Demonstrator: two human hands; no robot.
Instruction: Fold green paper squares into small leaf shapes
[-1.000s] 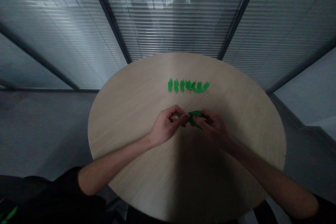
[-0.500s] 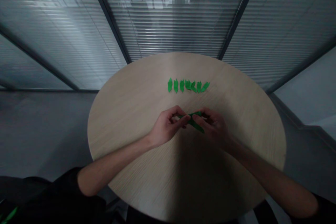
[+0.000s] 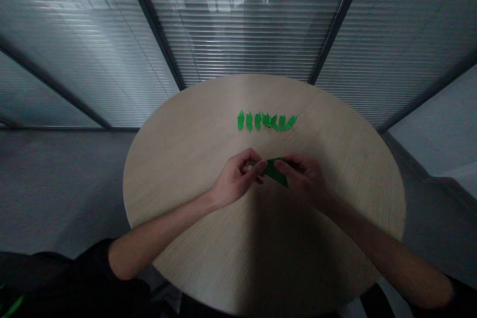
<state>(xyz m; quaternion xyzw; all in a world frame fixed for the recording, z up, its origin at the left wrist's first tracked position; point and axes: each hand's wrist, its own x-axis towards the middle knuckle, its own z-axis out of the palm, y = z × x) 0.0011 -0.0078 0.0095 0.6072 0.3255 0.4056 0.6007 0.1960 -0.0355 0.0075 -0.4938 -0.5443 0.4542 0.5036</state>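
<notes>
Both hands meet over the middle of a round light-wood table [image 3: 186, 159]. My left hand [image 3: 236, 177] pinches the left end of a folded green paper piece [image 3: 275, 171] between thumb and fingertips. My right hand [image 3: 307, 177] grips the same piece from the right, fingers curled over it. The paper is a narrow dark-green shape, partly hidden by my fingers. Farther back on the table lies a row of several small folded green paper pieces [image 3: 265, 121], side by side.
Glass partition walls with horizontal blinds and dark frames [image 3: 152, 25] stand right behind the table. Grey carpet [image 3: 55, 184] lies to the left. The table's near edge runs between my forearms.
The green paper between my fingers has shifted slightly and shows a broader flat face now. Both hands stay in the same place.
</notes>
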